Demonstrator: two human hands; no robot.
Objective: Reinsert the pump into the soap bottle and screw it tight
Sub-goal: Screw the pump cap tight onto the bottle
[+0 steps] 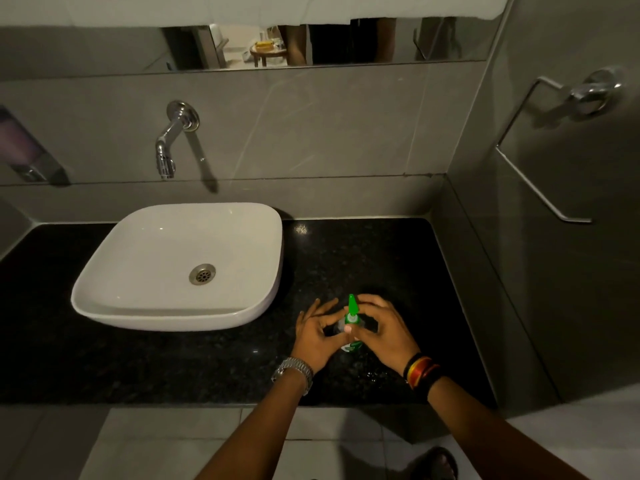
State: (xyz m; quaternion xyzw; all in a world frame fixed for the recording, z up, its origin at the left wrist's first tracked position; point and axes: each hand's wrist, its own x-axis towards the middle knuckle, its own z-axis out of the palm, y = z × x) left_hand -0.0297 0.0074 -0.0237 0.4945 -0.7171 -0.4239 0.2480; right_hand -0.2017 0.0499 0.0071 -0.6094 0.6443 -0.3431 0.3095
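Low in the frame, just right of centre, a small clear plastic soap bottle (349,336) with a green label stands on the black speckled granite counter (207,362), between the person's two hands. The green pump head (352,305) already sits on its neck, nozzle pointing away toward the top of the frame, with a white collar visible just beneath it.

The left hand (317,336) steadies the bottle's side — thumb and a finger pressed to the clear shoulder while the other fingers fan out loosely. The right hand (382,332) curls over the cap, its fingertips pinching around the collar below the nozzle; how firmly it clamps cannot be told from this angle.

Judging by that pose, the pump is in and the tightening is under way or about to start. The main risk is cross-threading: if the collar sits tilted when the twist begins, it would jam and feel tight while sealing badly. A light bottle could also spin with the cap if the left hand's hold is too loose — or tip, since it is narrow and tall. Soapy residue on the fingers would make the collar slip.

The square white ceramic basin (180,268) sits to the upper left of the hands, well apart from the bottle.
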